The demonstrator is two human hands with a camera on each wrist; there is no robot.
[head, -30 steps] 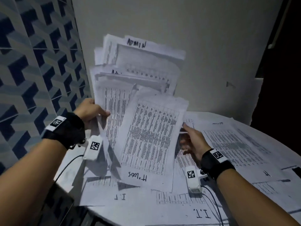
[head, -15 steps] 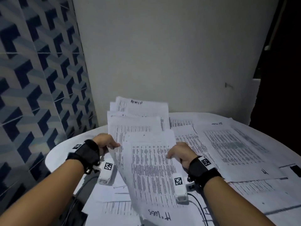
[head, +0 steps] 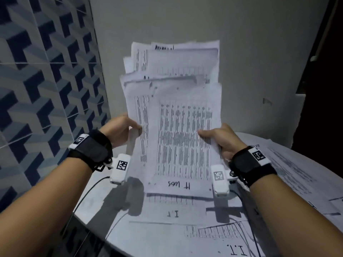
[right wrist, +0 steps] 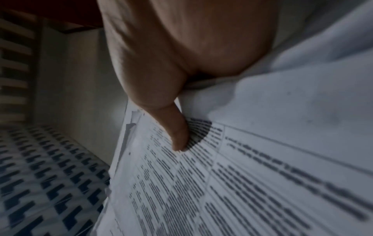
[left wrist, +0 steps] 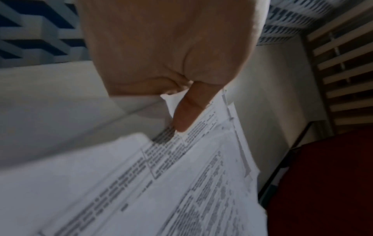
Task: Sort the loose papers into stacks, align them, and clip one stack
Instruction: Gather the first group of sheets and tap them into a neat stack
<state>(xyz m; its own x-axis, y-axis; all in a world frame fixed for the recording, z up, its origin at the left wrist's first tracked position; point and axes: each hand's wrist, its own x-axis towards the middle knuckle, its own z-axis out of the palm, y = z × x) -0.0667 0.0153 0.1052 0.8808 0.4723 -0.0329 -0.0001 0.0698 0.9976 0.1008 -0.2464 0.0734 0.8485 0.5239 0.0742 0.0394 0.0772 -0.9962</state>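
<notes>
Above a round table (head: 96,201), both hands hold an uneven stack (head: 178,127) of printed papers upright. Left hand (head: 118,130) pinches its left edge, thumb on the front; right hand (head: 220,140) pinches the right edge likewise. More sheets (head: 289,164) lie spread on the table beneath.

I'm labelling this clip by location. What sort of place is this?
Probably a room in a home or small office: a round white table strewn with printed sheets, a blue geometric tiled wall, and a plain pale wall.
</notes>
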